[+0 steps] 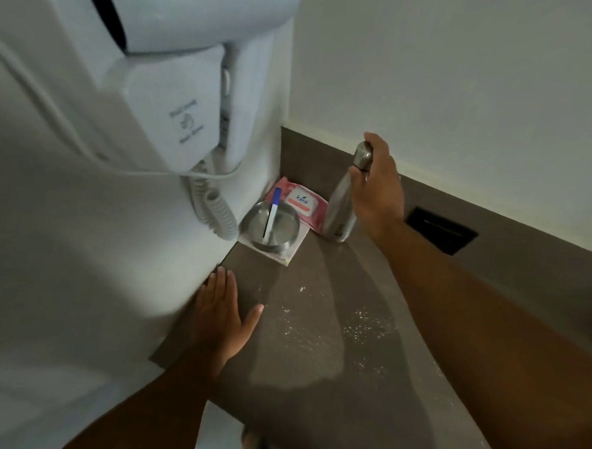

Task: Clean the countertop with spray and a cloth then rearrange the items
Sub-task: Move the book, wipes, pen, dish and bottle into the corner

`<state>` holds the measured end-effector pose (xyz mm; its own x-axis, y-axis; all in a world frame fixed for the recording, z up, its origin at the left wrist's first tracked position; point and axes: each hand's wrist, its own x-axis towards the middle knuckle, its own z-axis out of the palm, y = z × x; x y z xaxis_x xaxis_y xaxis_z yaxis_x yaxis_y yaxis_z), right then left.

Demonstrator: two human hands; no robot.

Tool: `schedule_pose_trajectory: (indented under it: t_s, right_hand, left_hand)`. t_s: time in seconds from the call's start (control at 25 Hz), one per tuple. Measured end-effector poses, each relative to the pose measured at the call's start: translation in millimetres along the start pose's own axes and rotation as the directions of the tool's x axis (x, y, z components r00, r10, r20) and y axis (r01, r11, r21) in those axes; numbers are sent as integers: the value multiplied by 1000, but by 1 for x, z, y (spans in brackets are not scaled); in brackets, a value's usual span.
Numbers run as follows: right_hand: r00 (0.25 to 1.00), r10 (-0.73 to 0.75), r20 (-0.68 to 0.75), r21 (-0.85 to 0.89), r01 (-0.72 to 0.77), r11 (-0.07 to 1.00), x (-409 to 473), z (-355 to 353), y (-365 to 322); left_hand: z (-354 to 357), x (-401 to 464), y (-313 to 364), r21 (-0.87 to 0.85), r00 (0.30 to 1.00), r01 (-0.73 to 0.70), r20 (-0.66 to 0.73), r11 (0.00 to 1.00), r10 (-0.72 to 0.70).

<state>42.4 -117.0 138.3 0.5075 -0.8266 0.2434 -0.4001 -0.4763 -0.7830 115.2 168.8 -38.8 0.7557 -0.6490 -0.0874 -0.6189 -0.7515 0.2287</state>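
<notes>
A steel bottle [341, 206] stands upright near the back of the brown countertop [314, 362], and my right hand [375, 190] is wrapped around its neck and upper body. My left hand [220, 309] lies flat and open on the counter's left edge against the white wall, holding nothing. In the back corner a steel bowl [270, 228] with a white and blue pen [271, 216] in it sits on a white paper. A pink wipes pack [302, 204] lies behind the bowl, beside the bottle. White specks [364, 325] dot the counter. No spray or cloth shows.
A white wall-mounted hair dryer [172, 80] with a coiled cord [216, 213] hangs over the left side, close above the bowl. A black slot [441, 230] is set in the brown backsplash at the right. The counter's front edge runs diagonally at the bottom.
</notes>
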Motion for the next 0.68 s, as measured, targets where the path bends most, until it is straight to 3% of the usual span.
schedule_pose_trajectory:
  t_s: [0.12, 0.36, 0.48, 0.68]
  right_hand:
    - [999, 8, -52, -87, -13, 996, 9, 8, -1]
    - [987, 66, -148, -46, -73, 996, 20, 9, -1]
    - [993, 40, -116, -18, -42, 999, 19, 15, -1]
    - [990, 131, -61, 61, -128, 990, 15, 17, 7]
  left_hand:
    - [4, 2, -5, -6, 1000, -4, 0, 1000, 4]
    - [7, 3, -5, 15, 1000, -7, -11, 1000, 7]
    - [5, 4, -5, 29, 1000, -17, -12, 999, 17]
    - [0, 3, -4, 36, 999, -37, -19, 999, 37]
